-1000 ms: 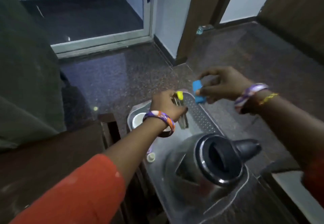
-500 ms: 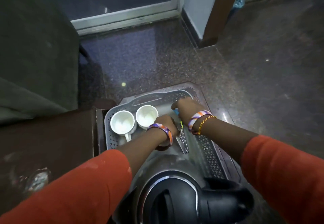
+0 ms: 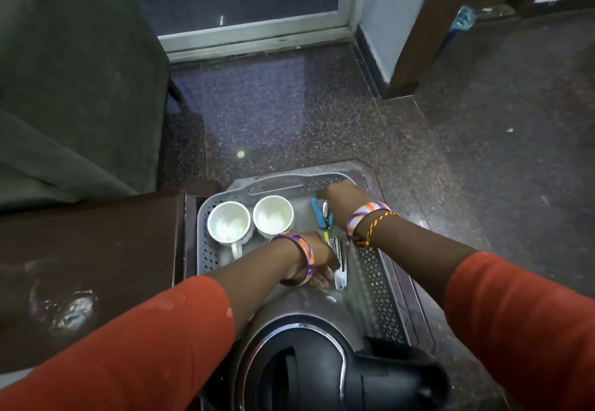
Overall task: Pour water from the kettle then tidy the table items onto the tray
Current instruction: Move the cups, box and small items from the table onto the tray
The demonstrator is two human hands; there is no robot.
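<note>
A grey perforated tray (image 3: pixel 380 265) sits on a dark table and holds two white cups (image 3: pixel 228 224) (image 3: pixel 273 216) side by side at its far left. A steel kettle (image 3: pixel 299 368) with a black lid stands at the tray's near end. My right hand (image 3: pixel 341 198) is low at the tray's far right, with its fingertips on the far end of a blue-handled tool (image 3: pixel 318 214) that lies on the tray floor. My left hand (image 3: pixel 317 262) rests mid-tray, fingers curled against a yellow-tipped metal tool (image 3: pixel 339 262) lying flat beside it.
A dark brown table surface (image 3: pixel 90 265) with wet marks lies to the left of the tray. A dark green curtain (image 3: pixel 70 72) hangs at the far left. Speckled floor (image 3: pixel 322 114), a glass door frame (image 3: pixel 257 31) and a wooden door frame (image 3: pixel 428 24) lie beyond.
Both hands came down from above the tray and set the blue tool and the yellow-tipped tool onto the tray floor. The view tilted down over the tray.
</note>
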